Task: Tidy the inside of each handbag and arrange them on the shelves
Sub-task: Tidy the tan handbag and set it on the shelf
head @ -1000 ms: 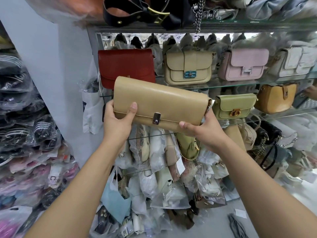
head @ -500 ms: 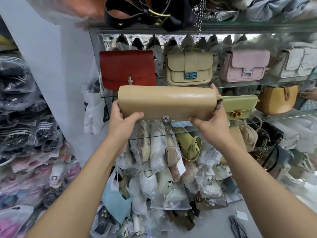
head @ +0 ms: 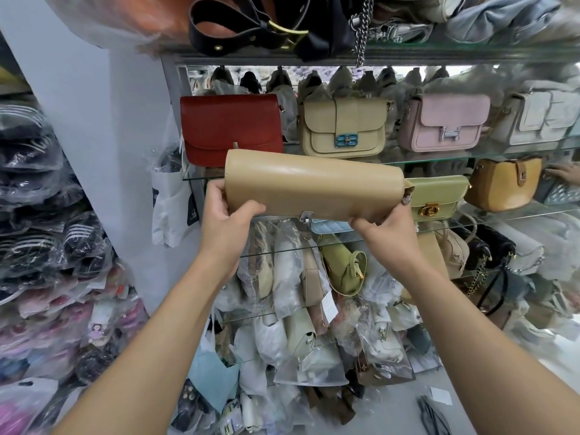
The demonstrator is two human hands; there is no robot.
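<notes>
- A smooth, oblong tan handbag (head: 314, 186) is clasped endwise by left grip (head: 224, 215) and right grip (head: 389, 229), centre frame.
- A boxy red bag (head: 230, 127) is carried on a glass shelf (head: 439, 160).

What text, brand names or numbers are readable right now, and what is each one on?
Nothing reads clearly.
White hanging bag: dark label with pale script, too blurred.
Paper tag among the wrapped bags: print too small.
Paper slip on the floor: too small to tell.
Beige handbag, gripped by the left hand and right hand: no lettering shows.
</notes>
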